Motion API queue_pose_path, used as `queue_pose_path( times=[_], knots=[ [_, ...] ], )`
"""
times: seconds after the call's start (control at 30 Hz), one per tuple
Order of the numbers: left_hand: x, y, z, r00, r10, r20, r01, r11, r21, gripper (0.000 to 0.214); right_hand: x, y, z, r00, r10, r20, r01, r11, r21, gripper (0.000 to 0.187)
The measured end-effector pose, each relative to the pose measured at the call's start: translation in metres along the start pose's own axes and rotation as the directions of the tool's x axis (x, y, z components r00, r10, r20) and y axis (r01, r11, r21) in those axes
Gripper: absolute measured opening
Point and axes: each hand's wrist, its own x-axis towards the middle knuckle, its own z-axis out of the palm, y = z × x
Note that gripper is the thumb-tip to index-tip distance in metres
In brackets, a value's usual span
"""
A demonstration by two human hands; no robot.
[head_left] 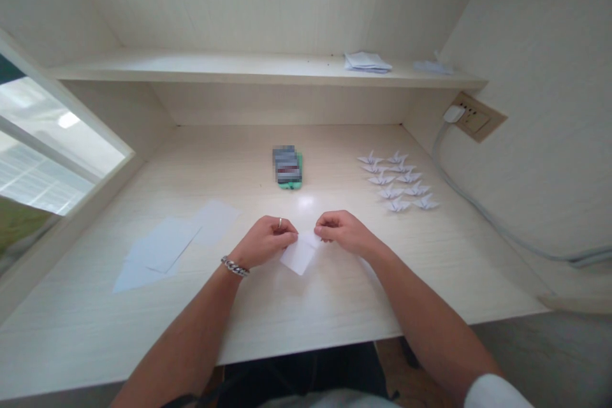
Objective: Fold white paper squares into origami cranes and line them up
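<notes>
A small folded white paper (300, 254) lies on the pale desk (335, 306) in front of me. My left hand (264, 241), with a ring and a chain bracelet, pinches the paper's upper left edge with curled fingers. My right hand (343, 231) pinches its upper right corner, fingers closed. Both hands rest on the desk with the paper between them.
Loose white sheets (165, 245) lie to the left. Several folded paper cranes (398, 180) sit in rows at the right. A phone in a green case (287, 167) lies further back. More paper (367, 62) rests on the shelf. A cable (478, 207) runs from a wall socket (475, 116).
</notes>
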Motion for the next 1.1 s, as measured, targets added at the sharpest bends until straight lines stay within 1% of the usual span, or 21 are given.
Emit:
queue_pose_path(
  times=[0.07,0.13,0.2,0.27,0.3,0.37,0.43,0.57,0.6,0.67,0.73,0.83,0.93,1.03,1.1],
  knots=[
    [0.0,-0.002,-0.007,0.999,0.005,-0.042,-0.009,0.995,-0.095,0.015,0.0,-0.001,-0.005,0.998,0.064,-0.011,-0.062,0.989,0.134,0.018],
    [0.0,-0.004,-0.009,0.993,0.024,-0.114,-0.043,0.984,-0.171,0.013,-0.001,-0.003,-0.008,0.993,0.114,-0.006,-0.108,0.959,0.261,0.023],
    [-0.001,-0.005,-0.006,0.984,0.068,-0.163,-0.105,0.967,-0.232,0.015,-0.002,-0.003,-0.007,0.991,0.129,0.018,-0.127,0.925,0.358,0.027],
    [-0.001,-0.005,0.001,0.977,0.133,-0.169,-0.178,0.939,-0.294,0.025,-0.002,-0.002,-0.004,0.989,0.132,0.06,-0.145,0.893,0.425,0.03],
    [-0.001,-0.005,0.005,0.972,0.162,-0.172,-0.211,0.924,-0.32,0.022,-0.002,-0.001,-0.002,0.987,0.133,0.085,-0.157,0.884,0.44,0.03],
    [-0.001,-0.003,0.011,0.966,0.184,-0.18,-0.237,0.91,-0.342,0.017,-0.001,0.0,0.002,0.988,0.123,0.097,-0.153,0.897,0.414,0.03],
    [0.0,-0.002,0.014,0.969,0.166,-0.185,-0.219,0.921,-0.322,0.015,0.001,0.001,0.004,0.993,0.103,0.048,-0.114,0.928,0.355,0.028],
    [0.005,-0.006,0.015,0.981,0.102,-0.167,-0.134,0.973,-0.19,0.018,0.007,0.009,0.005,0.994,0.077,-0.074,-0.054,0.961,0.271,0.021],
    [0.007,-0.008,0.014,0.983,0.094,-0.156,-0.116,0.983,-0.141,0.018,0.008,0.011,0.005,0.992,0.056,-0.111,-0.033,0.979,0.2,0.019],
    [0.008,-0.012,0.012,0.99,0.089,-0.111,-0.09,0.996,-0.011,0.018,0.011,0.017,0.004,0.986,-0.006,-0.166,0.005,1.0,-0.005,0.014],
    [0.006,-0.012,0.01,0.997,0.066,-0.048,-0.059,0.989,0.135,0.022,0.012,0.02,0.002,0.984,-0.036,-0.173,0.015,0.992,-0.122,0.015],
    [-0.001,-0.007,0.012,0.999,0.007,0.049,-0.025,0.926,0.376,0.03,0.012,0.019,-0.001,0.981,-0.06,-0.182,0.02,0.976,-0.216,0.016],
    [-0.009,-0.002,0.024,0.995,0.047,0.086,-0.087,0.826,0.557,0.032,0.01,0.014,0.0,0.979,-0.088,-0.185,0.028,0.953,-0.303,0.016],
    [-0.012,-0.003,0.036,0.992,0.057,0.112,-0.115,0.77,0.628,0.02,0.007,0.01,0.001,0.983,-0.111,-0.146,0.051,0.931,-0.361,0.016],
    [-0.012,-0.005,0.039,0.991,0.06,0.122,-0.124,0.761,0.637,0.011,0.005,0.008,0.002,0.989,-0.131,-0.069,0.093,0.912,-0.4,0.016]
  ],
)
